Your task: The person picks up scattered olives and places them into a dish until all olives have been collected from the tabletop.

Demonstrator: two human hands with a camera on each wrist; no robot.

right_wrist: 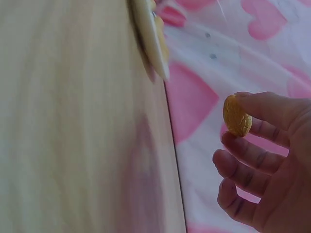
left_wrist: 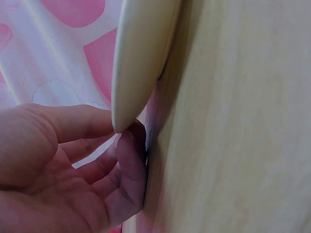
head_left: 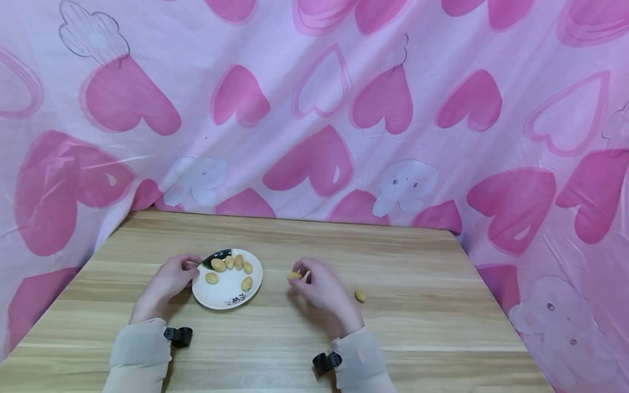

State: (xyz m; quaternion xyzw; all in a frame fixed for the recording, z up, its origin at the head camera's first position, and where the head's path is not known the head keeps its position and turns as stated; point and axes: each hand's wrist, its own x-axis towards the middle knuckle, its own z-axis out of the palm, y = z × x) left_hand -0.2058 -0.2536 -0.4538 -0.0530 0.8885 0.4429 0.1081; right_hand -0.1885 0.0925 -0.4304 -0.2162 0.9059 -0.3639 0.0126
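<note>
A white plate (head_left: 221, 289) with a dark patch and a floral print on its rim carries several small yellow-brown potatoes (head_left: 247, 284). At its left edge, my left hand (head_left: 172, 278) pinches the rim; the left wrist view has thumb and fingers on either side of the plate's edge (left_wrist: 141, 63). To the right of the plate, my right hand (head_left: 321, 286) holds one small oval potato (right_wrist: 237, 116) between thumb and fingertips, above the table. The other fingers of that hand curve loosely below it. Another potato (head_left: 360, 296) lies on the wood just right of the right hand.
The wooden table (head_left: 417, 338) reaches back to a pink cloth (head_left: 280, 125) with hearts, which hangs behind it and along both sides. Black wrist cameras (head_left: 179, 337) sit at both sleeve cuffs.
</note>
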